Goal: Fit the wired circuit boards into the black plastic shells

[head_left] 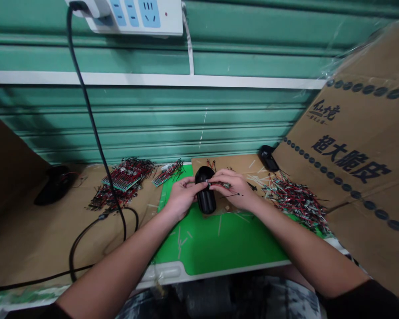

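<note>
You are pinching a small wired part [219, 183] between the closed fingers of your right hand [234, 188], directly above a black cylinder [205, 195]. The cylinder is standing on a cardboard sheet [239, 173] that is lying across a green mat [219, 243]. Your left hand [182, 197] is curling over the cylinder's upper end, with its fingertips [201, 185] reaching toward the wired part; this view does not show whether it is gripping anything. A thin wire [232, 195] is extending to the right below the part. A heap of red-and-black wired pieces [295, 204] is lying right of the mat, and a second heap [126, 177] is lying left of it on the cardboard-covered surface [36, 239], beside a black cable [95, 128] running down from a power strip [129, 15].
</note>
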The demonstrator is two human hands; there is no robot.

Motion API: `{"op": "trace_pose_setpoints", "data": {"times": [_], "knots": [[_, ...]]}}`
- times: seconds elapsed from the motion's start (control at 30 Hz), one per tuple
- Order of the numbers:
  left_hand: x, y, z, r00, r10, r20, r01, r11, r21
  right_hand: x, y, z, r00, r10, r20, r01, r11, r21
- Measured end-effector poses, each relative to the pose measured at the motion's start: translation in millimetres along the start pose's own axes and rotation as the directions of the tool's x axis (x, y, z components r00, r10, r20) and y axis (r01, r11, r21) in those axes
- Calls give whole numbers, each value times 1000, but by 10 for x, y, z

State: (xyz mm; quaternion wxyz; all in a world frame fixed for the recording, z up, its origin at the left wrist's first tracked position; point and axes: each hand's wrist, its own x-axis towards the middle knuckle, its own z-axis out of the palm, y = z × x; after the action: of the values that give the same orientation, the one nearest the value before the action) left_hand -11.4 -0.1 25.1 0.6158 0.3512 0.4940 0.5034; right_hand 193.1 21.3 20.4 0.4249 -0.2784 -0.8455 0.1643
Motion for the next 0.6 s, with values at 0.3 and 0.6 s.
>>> {"op": "trace_pose_setpoints", "data": {"times": [0.3, 0.6], "knots": [[-17, -19, 12, 999, -2, 41, 3, 1000, -26, -14, 20, -15, 999, -41, 27, 42, 999, -34], [-10, -67, 12, 997, 39, 63, -36, 998, -44, -1, 5, 26, 1000, -7, 1, 7, 997, 81]]}}
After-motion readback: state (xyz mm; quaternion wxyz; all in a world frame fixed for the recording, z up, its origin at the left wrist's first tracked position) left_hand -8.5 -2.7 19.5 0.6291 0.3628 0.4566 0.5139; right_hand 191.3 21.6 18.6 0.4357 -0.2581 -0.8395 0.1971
